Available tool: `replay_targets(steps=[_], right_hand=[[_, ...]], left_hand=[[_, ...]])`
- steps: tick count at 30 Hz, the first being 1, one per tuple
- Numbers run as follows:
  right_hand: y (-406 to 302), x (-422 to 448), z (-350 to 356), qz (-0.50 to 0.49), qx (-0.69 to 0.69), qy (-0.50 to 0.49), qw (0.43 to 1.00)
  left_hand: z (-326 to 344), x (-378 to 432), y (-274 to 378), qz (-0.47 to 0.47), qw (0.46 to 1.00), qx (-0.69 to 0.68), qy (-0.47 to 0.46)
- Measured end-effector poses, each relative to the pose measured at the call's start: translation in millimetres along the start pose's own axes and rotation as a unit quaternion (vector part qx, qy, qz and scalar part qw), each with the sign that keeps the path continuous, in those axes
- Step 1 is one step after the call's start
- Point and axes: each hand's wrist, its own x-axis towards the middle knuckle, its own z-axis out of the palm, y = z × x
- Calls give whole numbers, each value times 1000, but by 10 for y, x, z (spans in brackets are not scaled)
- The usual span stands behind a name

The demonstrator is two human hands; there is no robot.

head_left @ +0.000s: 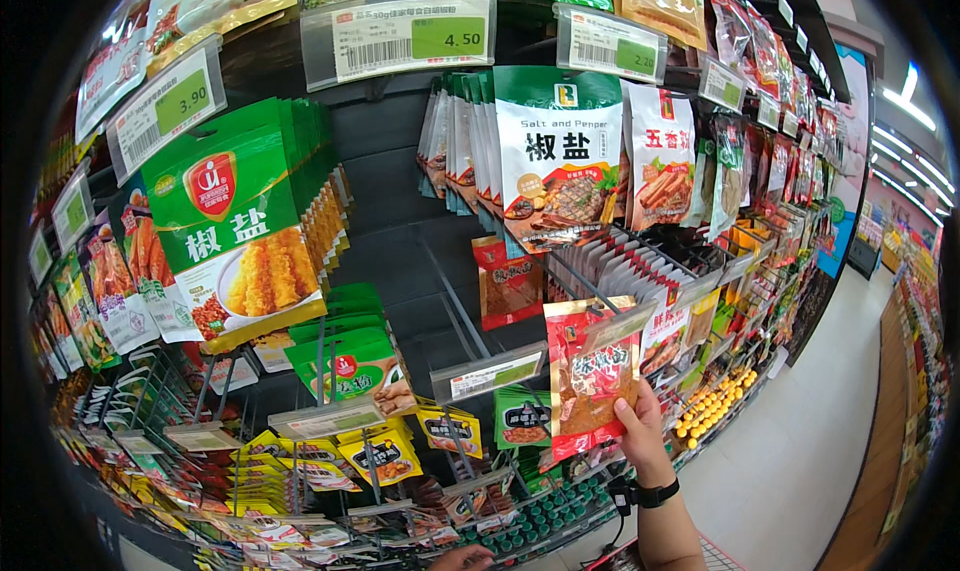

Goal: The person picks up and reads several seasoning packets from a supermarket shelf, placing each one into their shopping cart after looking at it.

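My right hand, with a black band at the wrist, grips the lower right edge of a red and clear chili powder packet, thumb on its front. The packet's top lies at a price tag holder on a wire hook. Behind and above it, another red packet hangs further back. White and green salt and pepper pouches hang higher up. Only the fingers of my left hand show at the bottom edge, below the hooks; whether they hold anything is hidden.
Large green seasoning pouches hang at the left. Small yellow packets fill lower hooks, with green-capped bottles beneath. Metal hooks with price tag holders jut outward. A basket rim shows at the bottom right, beside the aisle floor.
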Motion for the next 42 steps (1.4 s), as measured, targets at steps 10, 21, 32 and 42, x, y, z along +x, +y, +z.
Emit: replay_targets(steps=[10,21,32,42], right_hand=[[22,61,-12,57,158,21,986],[103,328,272,138,361,157,909],[419,591,515,46,469,150,869],[512,744,892,26,363,191,912]], left_hand=[[-30,238,333,-65,989,20,-133],[-209,-97,-579,22,986,68,-150],[-590,-976,-620,-80,984,-129,-90],[-804,-1244,-1199,-152,969,-124,-152]])
